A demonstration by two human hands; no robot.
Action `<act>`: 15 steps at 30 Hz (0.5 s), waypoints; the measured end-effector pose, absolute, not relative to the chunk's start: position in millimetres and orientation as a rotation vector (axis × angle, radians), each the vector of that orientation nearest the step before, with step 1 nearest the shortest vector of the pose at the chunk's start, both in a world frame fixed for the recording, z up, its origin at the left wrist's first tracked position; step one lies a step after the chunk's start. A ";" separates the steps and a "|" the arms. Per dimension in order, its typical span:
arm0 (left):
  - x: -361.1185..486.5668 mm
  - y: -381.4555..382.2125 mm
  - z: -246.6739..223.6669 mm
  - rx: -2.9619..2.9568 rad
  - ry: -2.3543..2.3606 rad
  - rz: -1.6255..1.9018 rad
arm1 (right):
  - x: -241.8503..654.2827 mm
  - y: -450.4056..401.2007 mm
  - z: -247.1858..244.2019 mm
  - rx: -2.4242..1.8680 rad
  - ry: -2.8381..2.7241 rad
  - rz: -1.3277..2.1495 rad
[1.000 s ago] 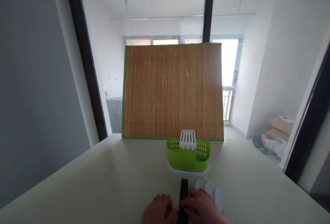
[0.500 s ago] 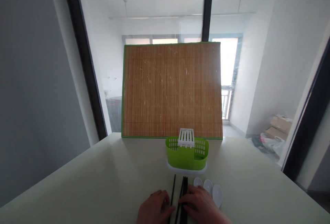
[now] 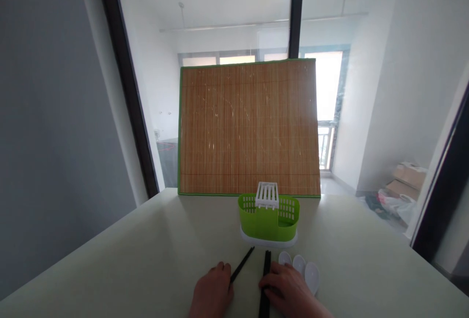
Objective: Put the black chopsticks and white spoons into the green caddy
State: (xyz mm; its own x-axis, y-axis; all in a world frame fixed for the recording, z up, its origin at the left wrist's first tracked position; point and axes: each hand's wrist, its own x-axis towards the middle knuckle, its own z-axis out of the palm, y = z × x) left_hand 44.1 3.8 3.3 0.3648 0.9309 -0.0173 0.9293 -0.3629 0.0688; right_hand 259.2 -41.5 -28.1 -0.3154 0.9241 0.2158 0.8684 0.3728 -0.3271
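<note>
Chopsticks (image 3: 242,263) swung aside, left fingers (image 3: 226,270) pinching; right fingers (image 3: 270,280) clasp bundle (image 3: 267,261); basket (image 3: 260,225) bears rack (image 3: 266,203).

Bright green basket (image 3: 256,225), white slatted rack (image 3: 267,195)
From it: black chopsticks (image 3: 267,262) at six, white spoons (image 3: 312,276) at five, brown streaked mat (image 3: 249,127), green-edged, at twelve; table (image 3: 157,254) perhaps pale green.

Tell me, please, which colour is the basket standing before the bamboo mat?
Bright green basket, best seen in the head view.

The pale table (image 3: 161,244) carries an upright woven mat (image 3: 249,127) and green basket (image 3: 266,223) beyond the right hand (image 3: 287,288), black chopsticks (image 3: 267,264) under it, white spoons (image 3: 312,275) beside it.
</note>
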 end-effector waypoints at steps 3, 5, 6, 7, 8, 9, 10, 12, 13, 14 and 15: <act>34.8 9.6 5.8 2.524 1.803 -0.024 | 260.6 -40.3 -29.6 -1.553 -2.271 0.213; 29.5 11.3 6.2 2.520 1.818 0.005 | 261.6 -40.0 -30.2 -1.547 -2.266 0.212; 27.2 11.7 6.2 2.513 1.817 0.038 | 262.1 -40.0 -30.4 -1.540 -2.264 0.211; 25.3 12.0 6.0 2.500 1.807 0.087 | 262.6 -39.9 -30.6 -1.530 -2.265 0.209; 23.6 12.4 6.0 2.484 1.779 0.153 | 263.0 -39.8 -30.9 -1.521 -2.264 0.205; 22.4 12.9 6.2 2.466 1.735 0.241 | 263.3 -39.6 -31.2 -1.513 -2.264 0.198; 21.7 13.5 6.8 2.447 1.674 0.358 | 263.7 -39.4 -31.8 -1.506 -2.262 0.191; 21.5 15.2 10.0 2.395 1.527 0.632 | 264.3 -38.9 -33.0 -1.502 -2.254 0.177; 22.0 16.1 12.6 2.358 1.457 0.762 | 264.5 -38.8 -33.5 -1.501 -2.248 0.173; 22.8 16.8 15.8 2.313 1.401 0.872 | 264.7 -38.9 -33.8 -1.498 -2.243 0.172; 23.8 17.4 19.2 2.262 1.356 0.961 | 264.9 -39.0 -33.9 -1.493 -2.239 0.173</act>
